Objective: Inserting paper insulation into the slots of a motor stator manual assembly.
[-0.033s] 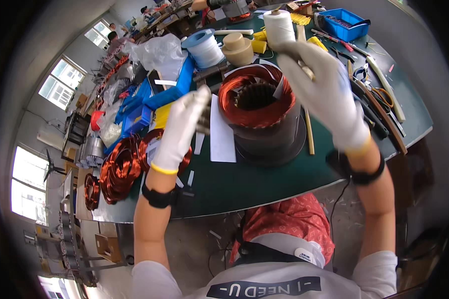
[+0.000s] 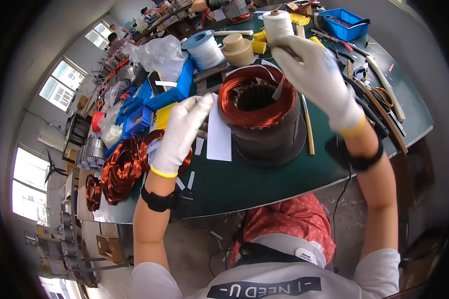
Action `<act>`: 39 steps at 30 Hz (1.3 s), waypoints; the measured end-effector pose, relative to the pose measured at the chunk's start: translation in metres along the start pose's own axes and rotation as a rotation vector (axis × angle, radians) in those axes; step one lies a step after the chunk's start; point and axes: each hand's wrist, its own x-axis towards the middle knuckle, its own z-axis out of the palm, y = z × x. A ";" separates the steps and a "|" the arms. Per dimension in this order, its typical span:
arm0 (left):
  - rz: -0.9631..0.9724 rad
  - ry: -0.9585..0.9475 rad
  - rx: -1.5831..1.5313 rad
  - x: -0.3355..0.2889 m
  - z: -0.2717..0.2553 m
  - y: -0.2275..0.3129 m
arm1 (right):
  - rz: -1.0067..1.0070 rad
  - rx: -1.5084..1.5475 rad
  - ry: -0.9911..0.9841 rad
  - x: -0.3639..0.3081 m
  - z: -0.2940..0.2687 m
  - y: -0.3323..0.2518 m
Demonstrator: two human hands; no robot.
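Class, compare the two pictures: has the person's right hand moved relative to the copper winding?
Yes, slightly: the right hand has shifted forward, away from the person's body, judged against the copper winding.

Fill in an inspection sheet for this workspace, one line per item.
Surface: green table, crowded toward its far side.
Job's things: copper wire ringing the mouth of a dark cylinder; white paper beside it.
Clutter: wire bundles and paper scraps at left; pliers at right.
Grips: gloved left hand at the paper's upper edge; gloved right hand, fingers curled, near a thread spool; hold unclear for both.
Cables: dark cord hanging below the table edge.
Surroundings: windows and black fan at left.
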 end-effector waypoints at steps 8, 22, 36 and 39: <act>0.123 -0.035 0.354 0.024 0.012 0.026 | 0.200 0.511 -0.505 0.013 0.023 0.053; 0.293 -0.165 0.418 0.061 0.003 0.035 | 0.311 0.533 -0.260 -0.005 0.031 0.045; 0.331 -0.146 0.504 0.044 -0.014 0.021 | 0.245 0.437 -0.201 -0.007 0.044 0.057; 0.103 -0.148 0.318 0.042 -0.001 0.018 | 0.285 0.452 -0.199 -0.011 0.037 0.054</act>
